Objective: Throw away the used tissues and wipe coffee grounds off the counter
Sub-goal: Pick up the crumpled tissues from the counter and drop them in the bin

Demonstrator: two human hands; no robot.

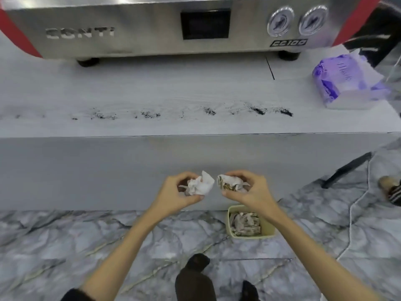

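Step in hand: tissue disposal. Left hand (182, 192) grasps a crumpled white tissue (200, 186); right hand (247, 191) grasps a grounds-stained tissue (230, 184), both above and just left of the bin (269, 235). Next: shift both over the bin, release. Coffee grounds (258, 110) streak the counter (152, 88) beyond the bin, unwiped.

Head view, steeply down over counter (152, 88)

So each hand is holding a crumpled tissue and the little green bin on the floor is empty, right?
Not quite. Left hand and right hand each hold a crumpled tissue, but the head view shows the green bin already filled with used tissues, not empty.
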